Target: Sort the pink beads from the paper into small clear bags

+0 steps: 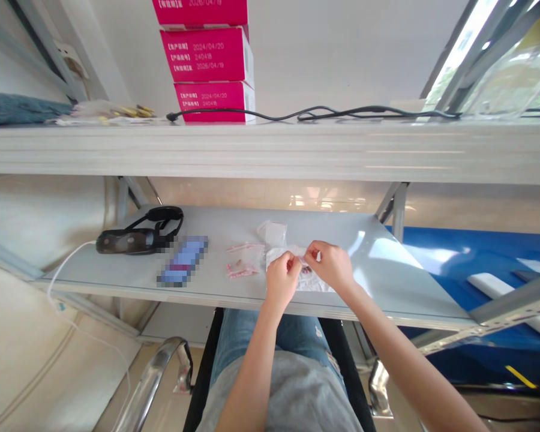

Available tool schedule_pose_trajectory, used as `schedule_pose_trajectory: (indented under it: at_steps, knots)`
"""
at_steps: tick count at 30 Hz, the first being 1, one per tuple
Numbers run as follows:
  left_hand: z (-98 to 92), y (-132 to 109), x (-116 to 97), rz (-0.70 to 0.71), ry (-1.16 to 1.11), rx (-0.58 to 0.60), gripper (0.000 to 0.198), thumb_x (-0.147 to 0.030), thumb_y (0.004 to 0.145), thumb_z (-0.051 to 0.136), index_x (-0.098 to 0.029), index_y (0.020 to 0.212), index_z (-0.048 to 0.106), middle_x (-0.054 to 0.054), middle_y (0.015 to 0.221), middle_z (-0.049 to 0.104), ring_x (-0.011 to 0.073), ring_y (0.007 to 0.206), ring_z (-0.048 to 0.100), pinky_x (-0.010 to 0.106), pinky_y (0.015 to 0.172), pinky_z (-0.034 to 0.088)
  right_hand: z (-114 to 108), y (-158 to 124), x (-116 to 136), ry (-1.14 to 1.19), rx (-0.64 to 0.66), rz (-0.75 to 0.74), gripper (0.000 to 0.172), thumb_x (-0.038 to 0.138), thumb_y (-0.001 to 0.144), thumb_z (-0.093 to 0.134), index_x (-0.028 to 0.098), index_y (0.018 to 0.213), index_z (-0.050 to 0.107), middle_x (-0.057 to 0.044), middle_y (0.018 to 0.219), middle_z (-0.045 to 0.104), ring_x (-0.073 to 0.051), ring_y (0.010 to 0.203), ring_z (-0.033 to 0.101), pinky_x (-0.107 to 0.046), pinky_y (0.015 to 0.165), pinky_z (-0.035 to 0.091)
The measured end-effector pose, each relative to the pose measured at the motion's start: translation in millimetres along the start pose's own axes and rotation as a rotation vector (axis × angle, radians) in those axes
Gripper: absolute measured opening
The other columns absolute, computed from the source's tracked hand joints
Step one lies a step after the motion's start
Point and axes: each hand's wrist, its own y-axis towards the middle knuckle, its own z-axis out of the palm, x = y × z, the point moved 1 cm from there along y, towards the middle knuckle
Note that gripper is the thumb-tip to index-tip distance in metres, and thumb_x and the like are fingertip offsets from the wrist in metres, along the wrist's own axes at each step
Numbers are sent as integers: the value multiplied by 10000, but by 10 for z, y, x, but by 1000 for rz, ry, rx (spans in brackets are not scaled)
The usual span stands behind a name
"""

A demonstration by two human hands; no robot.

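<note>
My left hand (282, 277) and my right hand (332, 264) are close together over the shelf, thumbs and fingertips pinched. Between them is a small see-through plastic piece (303, 261), which looks like a little bag; the fingers cover much of it. Under the hands lies a crumpled white sheet (314, 283) with small dark red bits (306, 270) on it, too small to name. Left of my hands rests a clear plastic bag (245, 260) holding small pink-red pieces. Behind the sheet is another clear bag (272, 232).
On the grey shelf (225, 222), further left, are a blurred-out phone (183, 261) and a black headset (139, 232) with a white cable (56, 276). An upper shelf (270, 150) crosses in front, bearing stacked pink boxes (209, 57) and a black cable (342, 112).
</note>
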Motion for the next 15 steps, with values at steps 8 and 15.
schedule_pose_trajectory:
  at_steps: [8,15]
  knots:
    - [-59,-20,-46,17,38,-35,224,-254,805,440,-184,593,452,-34,549,464,105,562,462,214,567,310,11,-25,-46,56,-48,-250,209,182,760,476,226,860,654,-22,957,615,-80,541,504,-212,518,333]
    - [-95,-40,-32,55,99,12,210,-241,827,436,-186,630,486,-20,582,528,116,570,490,223,554,315,-10,-50,-1,70,84,-367,237,135,786,457,223,828,673,-31,1001,598,-108,676,556,-214,586,373]
